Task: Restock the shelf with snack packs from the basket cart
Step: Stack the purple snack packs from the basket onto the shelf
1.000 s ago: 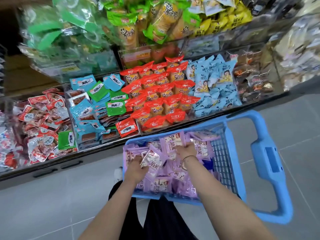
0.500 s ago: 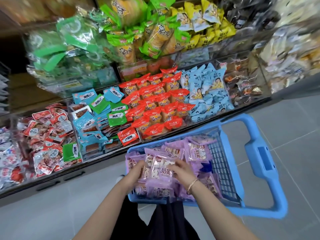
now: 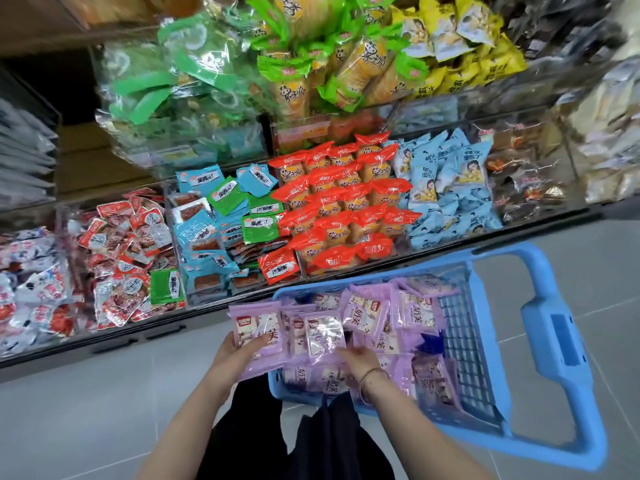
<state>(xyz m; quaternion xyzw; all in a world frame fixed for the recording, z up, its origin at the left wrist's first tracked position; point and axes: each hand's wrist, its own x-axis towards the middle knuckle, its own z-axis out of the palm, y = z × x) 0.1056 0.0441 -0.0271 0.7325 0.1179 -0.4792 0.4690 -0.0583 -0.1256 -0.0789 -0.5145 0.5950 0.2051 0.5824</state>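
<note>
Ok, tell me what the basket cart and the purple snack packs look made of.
Basket cart: blue moulded plastic by the look, smooth and matte, with a grid-pattern side wall. Purple snack packs: thin plastic film, glossy and crinkled, catching glare, with clear windows showing the contents.

Both hands grip a stack of purple plastic snack packs [image 3: 277, 337] over the near left corner of the blue plastic basket cart [image 3: 554, 341]: left hand [image 3: 239, 351] beneath, right hand [image 3: 360, 358] at its near edge. Beyond, clear shelf bins [image 3: 346, 209] hold red-wrapped cakes.
</note>
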